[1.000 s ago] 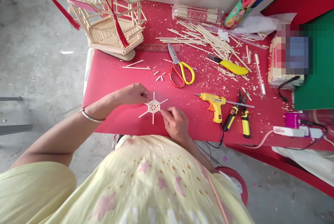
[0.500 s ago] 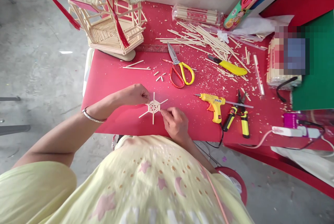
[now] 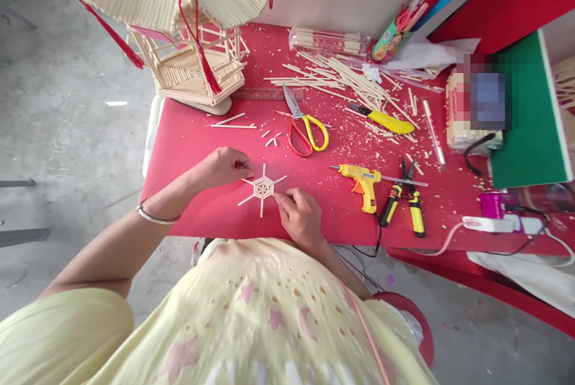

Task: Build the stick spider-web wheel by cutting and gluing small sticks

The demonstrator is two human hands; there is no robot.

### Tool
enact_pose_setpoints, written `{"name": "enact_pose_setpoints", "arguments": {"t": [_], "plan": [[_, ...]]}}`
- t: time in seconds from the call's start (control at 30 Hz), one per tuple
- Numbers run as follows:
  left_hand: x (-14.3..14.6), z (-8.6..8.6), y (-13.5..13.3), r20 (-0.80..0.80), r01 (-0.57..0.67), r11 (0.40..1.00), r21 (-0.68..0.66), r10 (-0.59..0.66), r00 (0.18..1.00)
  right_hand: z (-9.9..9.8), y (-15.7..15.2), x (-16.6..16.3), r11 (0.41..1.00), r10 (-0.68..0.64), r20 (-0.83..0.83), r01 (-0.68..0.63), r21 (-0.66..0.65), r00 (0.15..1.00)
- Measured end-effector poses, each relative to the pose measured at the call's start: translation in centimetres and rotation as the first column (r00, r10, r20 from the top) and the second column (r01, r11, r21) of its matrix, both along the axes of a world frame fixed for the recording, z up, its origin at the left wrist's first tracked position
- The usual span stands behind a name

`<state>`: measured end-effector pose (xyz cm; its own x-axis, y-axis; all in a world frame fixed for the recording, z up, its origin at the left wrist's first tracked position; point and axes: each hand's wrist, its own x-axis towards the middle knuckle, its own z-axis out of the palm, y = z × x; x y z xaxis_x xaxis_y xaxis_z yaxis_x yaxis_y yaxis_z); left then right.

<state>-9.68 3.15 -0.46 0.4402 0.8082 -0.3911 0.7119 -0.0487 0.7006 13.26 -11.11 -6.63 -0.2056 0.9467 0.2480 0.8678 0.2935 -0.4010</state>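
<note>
A small six-spoked wheel of thin wooden sticks, with hexagon rings round its middle, lies on the red tabletop. Thumb and finger of my right hand pinch its lower right spoke. My left hand is at the upper left spoke, its fingertips pressed together just above it. Whether a small piece is between those fingers I cannot make out. Beyond the wheel lie short cut stick pieces and scissors with one red and one yellow handle.
A yellow glue gun and pliers lie to the right. Farther back are a yellow utility knife, a heap of loose sticks and a ruler. A stick-built pavilion with red tassels stands at the back left.
The view has tilted up a little, showing more of the pavilion. My left fingertips have drawn slightly back, baring the wheel's upper left spoke. My right hand keeps its pinch.
</note>
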Motion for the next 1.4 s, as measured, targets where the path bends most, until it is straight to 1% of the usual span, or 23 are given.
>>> {"name": "enact_pose_setpoints", "arguments": {"t": [0.07, 0.13, 0.17, 0.3, 0.37, 0.43, 0.53, 0.67, 0.87, 0.93, 0.97, 1.0, 1.03, 1.07, 1.13, 1.17, 1.23, 1.27, 1.33, 1.4], "plan": [[-0.7, -0.3, -0.2, 0.023, -0.063, 0.996, 0.06, 0.062, 0.998, 0.1, 0.1, -0.4, 1.0, -0.015, 0.005, 0.015, 0.014, 1.0], [-1.3, -0.7, -0.4, 0.02, -0.145, 0.979, 0.143, 0.143, 0.989, 0.1, 0.0, -0.8, 0.999, -0.027, -0.007, 0.027, 0.027, 1.0], [-1.5, -0.8, -0.4, 0.016, -0.167, 0.971, 0.17, 0.166, 0.986, 0.2, 0.0, -1.1, 0.999, -0.025, -0.022, 0.026, 0.031, 0.999], [-2.2, -1.2, -1.0, -0.034, -0.195, 0.939, 0.283, 0.213, 0.976, 0.5, -0.3, -1.5, 0.998, -0.014, -0.115, 0.02, 0.053, 0.993], [-2.5, -1.2, -1.3, -0.055, -0.205, 0.926, 0.318, 0.234, 0.971, 0.8, -0.1, -1.2, 0.995, -0.062, -0.135, 0.072, 0.074, 0.989], [-3.0, -1.4, -1.6, -0.054, -0.208, 0.916, 0.344, 0.241, 0.969, 1.1, 0.4, -0.8, 0.99, -0.109, -0.119, 0.119, 0.08, 0.987], [-3.7, -1.9, -2.0, -0.005, -0.181, 0.913, 0.366, 0.197, 0.98, 1.4, 1.3, 0.0, 0.992, -0.11, -0.081, 0.114, 0.046, 0.991], [-4.2, -3.0, -2.4, 0.048, -0.129, 0.917, 0.378, 0.12, 0.992, 1.5, 2.0, 0.4, 0.994, -0.105, -0.085, 0.108, 0.026, 0.991], [-3.9, -4.1, -2.3, -0.011, 0.047, 0.866, 0.498, -0.048, 0.999, 1.6, 1.6, 0.6, 0.986, -0.161, -0.078, 0.163, 0.019, 0.984], [-3.6, -4.2, -2.1, -0.019, 0.085, 0.859, 0.505, -0.088, 0.996, 1.6, 1.3, 1.4, 0.982, -0.184, -0.073, 0.186, 0.02, 0.98], [-3.6, -4.3, -2.0, -0.021, 0.101, 0.857, 0.504, -0.105, 0.994, 1.6, 1.2, 2.2, 0.975, -0.218, -0.065, 0.22, 0.03, 0.974], [-3.5, -4.3, -1.8, -0.023, 0.116, 0.856, 0.503, -0.121, 0.992, 1.7, 1.0, 3.1, 0.958, -0.279, -0.049, 0.281, 0.047, 0.959], [-3.6, -4.4, -1.7, -0.027, 0.131, 0.855, 0.502, -0.137, 0.99, 1.8, 0.8, 4.2, 0.929, -0.364, -0.024, 0.365, 0.067, 0.931], [-3.6, -4.4, -1.6, -0.029, 0.144, 0.853, 0.501, -0.15, 0.988, 1.9, 0.6, 5.4, 0.88, -0.468, 0.01, 0.466, 0.091, 0.884], [-3.8, -4.5, -1.4, -0.034, 0.163, 0.85, 0.501, -0.169, 0.985, 2.2, 0.3, 7.9, 0.749, -0.662, 0.099, 0.654, 0.109, 0.743], [-3.9, -4.6, -1.4, -0.037, 0.172, 0.849, 0.5, -0.177, 0.983, 2.4, 0.2, 9.0, 0.691, -0.721, 0.143, 0.717, 0.088, 0.678], [-4.0, -4.7, -1.3, -0.043, 0.184, 0.846, 0.5, -0.188, 0.981, 2.6, 0.0, 10.8, 0.615, -0.77, 0.218, 0.788, 0.008, 0.599], [-4.1, -4.8, -1.3, -0.044, 0.188, 0.844, 0.501, -0.193, 0.98, 2.7, -0.1, 11.4, 0.592, -0.777, 0.24, 0.805, -0.037, 0.583], [-4.2, -4.9, -1.4, -0.04, 0.191, 0.842, 0.505, -0.198, 0.979, 2.8, -0.4, 12.0, 0.574, -0.774, 0.256, 0.812, -0.1, 0.579], [-4.4, -5.0, -1.4, -0.021, 0.179, 0.841, 0.511, -0.196, 0.98, 2.9, -0.8, 12.3, 0.592, -0.753, 0.264, 0.795, -0.128, 0.603]]}}
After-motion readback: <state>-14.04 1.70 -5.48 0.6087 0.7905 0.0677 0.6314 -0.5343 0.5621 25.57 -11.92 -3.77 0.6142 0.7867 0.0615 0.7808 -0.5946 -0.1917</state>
